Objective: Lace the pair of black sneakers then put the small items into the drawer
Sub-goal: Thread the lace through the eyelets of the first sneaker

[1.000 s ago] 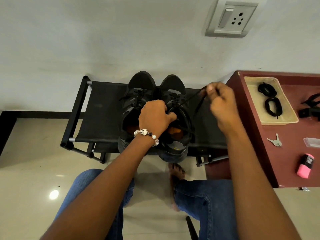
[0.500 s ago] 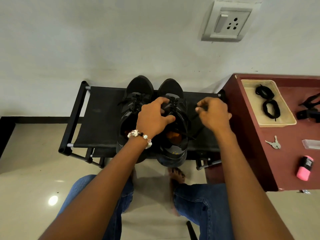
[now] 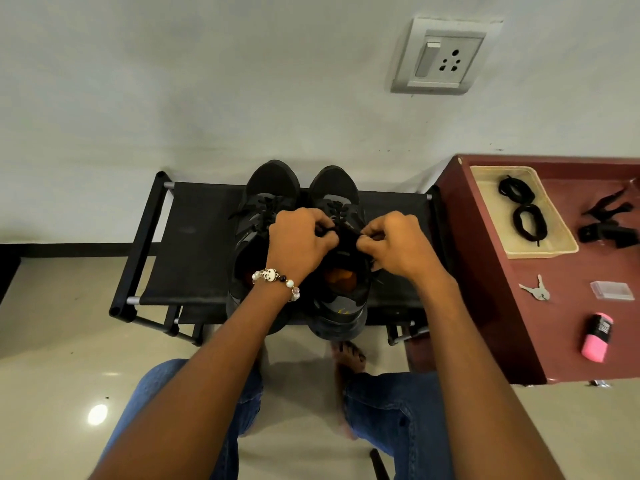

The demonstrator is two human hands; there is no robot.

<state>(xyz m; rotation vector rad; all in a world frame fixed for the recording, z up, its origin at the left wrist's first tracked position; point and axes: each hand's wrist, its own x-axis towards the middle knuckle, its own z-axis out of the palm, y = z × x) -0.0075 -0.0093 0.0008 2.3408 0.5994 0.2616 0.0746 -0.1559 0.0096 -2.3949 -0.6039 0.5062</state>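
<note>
Two black sneakers stand side by side on a black rack (image 3: 194, 251), toes to the wall: the left sneaker (image 3: 266, 192) and the right sneaker (image 3: 337, 195). Both hands work over the right sneaker's tongue. My left hand (image 3: 299, 242), with a bead bracelet at the wrist, pinches its black lace from the left. My right hand (image 3: 398, 245) pinches the lace from the right. The fingers hide the lace ends. On the maroon cabinet (image 3: 561, 327) lie keys (image 3: 536, 289), a pink and black roll (image 3: 597, 337) and a clear plastic piece (image 3: 611, 291).
A beige tray (image 3: 550, 249) on the cabinet holds two coiled black laces (image 3: 523, 209). Black clips (image 3: 609, 223) lie at the cabinet's right edge. A wall socket (image 3: 443, 57) sits above. My knees in jeans and a bare foot are on the tiled floor below the rack.
My right hand came down from its raised pull at the right and moved in to the right sneaker's tongue. My left hand shifted forward along the tongue to meet it.
</note>
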